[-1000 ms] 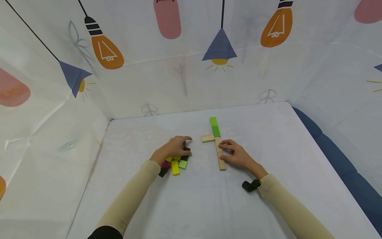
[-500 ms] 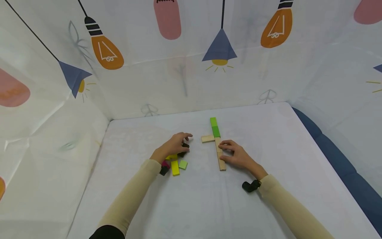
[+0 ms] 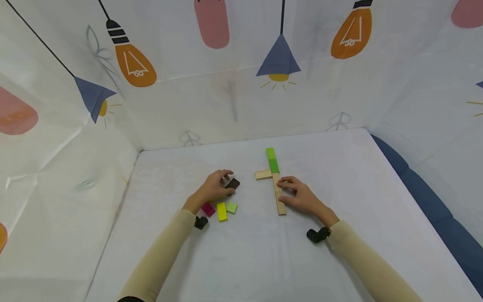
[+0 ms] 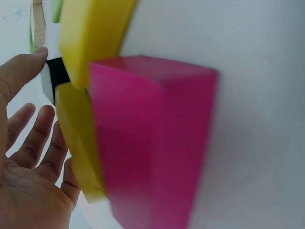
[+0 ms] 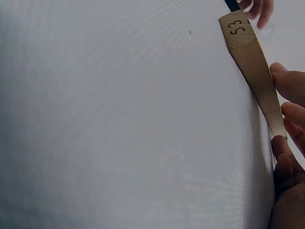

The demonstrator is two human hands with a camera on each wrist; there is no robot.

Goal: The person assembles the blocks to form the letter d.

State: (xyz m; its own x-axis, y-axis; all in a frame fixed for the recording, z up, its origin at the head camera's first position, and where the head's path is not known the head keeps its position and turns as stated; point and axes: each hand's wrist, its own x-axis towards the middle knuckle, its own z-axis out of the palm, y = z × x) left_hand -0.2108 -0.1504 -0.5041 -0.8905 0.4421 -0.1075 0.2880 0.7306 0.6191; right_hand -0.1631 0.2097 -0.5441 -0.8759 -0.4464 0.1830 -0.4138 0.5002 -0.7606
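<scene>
In the head view my left hand point(image 3: 213, 186) has thumb and fingers around a black block point(image 3: 232, 183). The left wrist view shows the thumb tip against that block's end, the fingertips curved near its other end. Beside this hand lie a magenta block point(image 3: 208, 209), a yellow block point(image 3: 222, 212) and a light green block point(image 3: 232, 207); another yellow block point(image 4: 78, 138) is mostly hidden from above. My right hand point(image 3: 302, 197) rests along a row of plain wooden blocks point(image 3: 279, 201), thumb and fingers touching its right side.
Two green blocks point(image 3: 271, 159) continue the wooden row at its far end. One plain wooden block point(image 3: 263, 175) lies crosswise on the row's left. The white table point(image 3: 241, 256) meets a printed curtain behind; a blue seat back point(image 3: 426, 193) stands at the right.
The left hand has drawn a little to the left, and the black block has shifted away from the pile and turned. My right hand and the row stay put.
</scene>
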